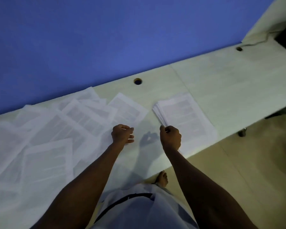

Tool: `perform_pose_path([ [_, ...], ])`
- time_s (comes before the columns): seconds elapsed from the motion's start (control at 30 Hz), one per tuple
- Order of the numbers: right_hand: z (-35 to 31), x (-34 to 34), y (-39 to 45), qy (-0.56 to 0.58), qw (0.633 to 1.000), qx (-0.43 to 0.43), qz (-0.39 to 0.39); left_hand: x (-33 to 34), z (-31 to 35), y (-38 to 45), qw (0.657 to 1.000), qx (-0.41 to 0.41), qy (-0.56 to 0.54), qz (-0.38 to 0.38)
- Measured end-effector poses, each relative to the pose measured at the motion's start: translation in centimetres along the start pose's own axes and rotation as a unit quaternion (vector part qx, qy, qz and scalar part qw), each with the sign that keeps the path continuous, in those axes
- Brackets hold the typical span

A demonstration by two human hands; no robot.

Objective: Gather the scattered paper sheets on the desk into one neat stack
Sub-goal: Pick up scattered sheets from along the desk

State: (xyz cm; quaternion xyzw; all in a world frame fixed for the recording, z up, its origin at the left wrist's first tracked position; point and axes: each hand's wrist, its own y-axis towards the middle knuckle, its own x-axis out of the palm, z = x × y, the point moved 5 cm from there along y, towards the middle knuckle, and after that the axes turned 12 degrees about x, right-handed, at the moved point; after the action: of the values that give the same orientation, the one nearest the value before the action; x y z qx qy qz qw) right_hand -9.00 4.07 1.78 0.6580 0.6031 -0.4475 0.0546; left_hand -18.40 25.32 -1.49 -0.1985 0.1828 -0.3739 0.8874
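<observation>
Nearest the viewer, the left hand (122,133) hovers with fingers loosely curled, holding nothing, at the edge of the scattered white printed paper sheets (45,138), apparently placed to draw in the next one. The right hand (170,138) pinches the near corner of the squared stack of white printed sheets (185,113), probably to steady it. Both lie on the pale wood-grain bench (229,83), the loose sheets overlapping leftward; no container is visible.

Pale desk (229,83) carries scattered sheets (48,129) beside a stack (185,113)
</observation>
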Motion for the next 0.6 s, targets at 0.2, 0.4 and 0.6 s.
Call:
perform_pose_path([
  [0.2,-4.1,13.6,-7.8,-0.11,0.977,-0.103,-0.15,-16.6,-4.8,-0.4,0.981,-0.027,-0.097,0.166],
  [0.4,-7.0,24.1,-19.0,-0.23,0.916,-0.237,-0.227,-32.7,-12.5,-5.3,0.908,-0.028,0.168,0.382],
  [0.6,-7.3,29.9,-22.7,-0.384,0.842,-0.323,-0.199,-36.9,-15.4,-7.2,0.892,-0.124,0.33,0.283],
])
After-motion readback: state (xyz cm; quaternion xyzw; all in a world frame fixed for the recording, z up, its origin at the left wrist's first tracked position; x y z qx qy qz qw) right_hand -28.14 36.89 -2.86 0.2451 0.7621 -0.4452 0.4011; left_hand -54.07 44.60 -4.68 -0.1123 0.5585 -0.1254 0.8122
